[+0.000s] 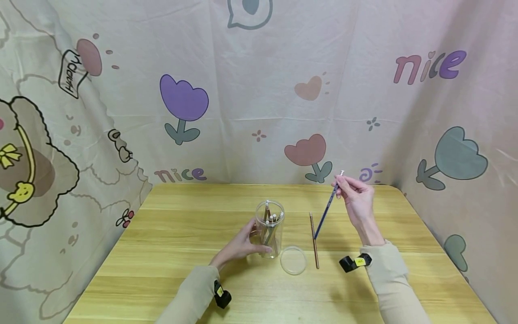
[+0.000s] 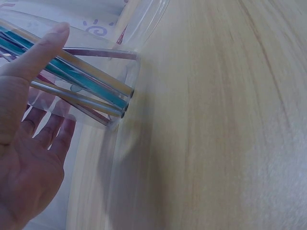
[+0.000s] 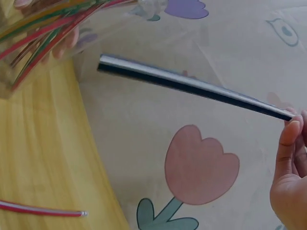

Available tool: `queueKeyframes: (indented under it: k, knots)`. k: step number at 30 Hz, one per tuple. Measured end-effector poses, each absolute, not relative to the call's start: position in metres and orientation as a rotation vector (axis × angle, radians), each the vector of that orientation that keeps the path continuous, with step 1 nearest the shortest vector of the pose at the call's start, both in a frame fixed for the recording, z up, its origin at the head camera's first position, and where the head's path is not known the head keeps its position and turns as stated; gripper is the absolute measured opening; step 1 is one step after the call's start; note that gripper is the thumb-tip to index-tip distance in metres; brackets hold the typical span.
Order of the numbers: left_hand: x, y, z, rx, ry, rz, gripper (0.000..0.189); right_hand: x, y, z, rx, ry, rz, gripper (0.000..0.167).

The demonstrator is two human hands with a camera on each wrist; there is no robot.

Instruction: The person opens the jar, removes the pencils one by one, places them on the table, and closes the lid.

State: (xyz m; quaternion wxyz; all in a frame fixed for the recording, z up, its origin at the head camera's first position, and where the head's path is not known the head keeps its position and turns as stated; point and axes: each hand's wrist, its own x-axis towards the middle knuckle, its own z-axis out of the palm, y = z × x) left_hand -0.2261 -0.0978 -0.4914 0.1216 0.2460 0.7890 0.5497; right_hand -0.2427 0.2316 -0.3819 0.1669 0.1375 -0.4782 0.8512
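A clear cylindrical jar (image 1: 276,245) holding several pencils (image 2: 91,76) stands on the table. My left hand (image 1: 241,243) grips it from the left side, thumb across the front and fingers behind. Up to the right, my right hand (image 1: 357,198) pinches a dark blue pencil (image 1: 327,208) near its white-tipped top end. That pencil slants down and left; in the right wrist view its lower end (image 3: 106,63) points toward the jar. Below it on the table lies a reddish-brown pencil (image 1: 316,254). A round clear lid (image 1: 293,260) sits just right of the jar.
The wooden table (image 1: 182,225) reaches back to a printed cloth (image 1: 251,90) with tulips and hearts. More cloth hangs along the left and right sides. A black wrist camera (image 1: 221,294) is strapped to each sleeve.
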Motion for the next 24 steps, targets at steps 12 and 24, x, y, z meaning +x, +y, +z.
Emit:
queueKeyframes:
  k: [12,24]
  knots:
    - [-0.226,-0.098,-0.492,0.72,2.301,1.605,0.08,-0.251,0.239,-0.403,0.401,-1.702,2.358,0.027]
    - [-0.227,-0.098,-0.493,0.723,2.295,1.605,0.08,-0.259,0.245,-0.425,0.286,-1.938,2.271,0.015]
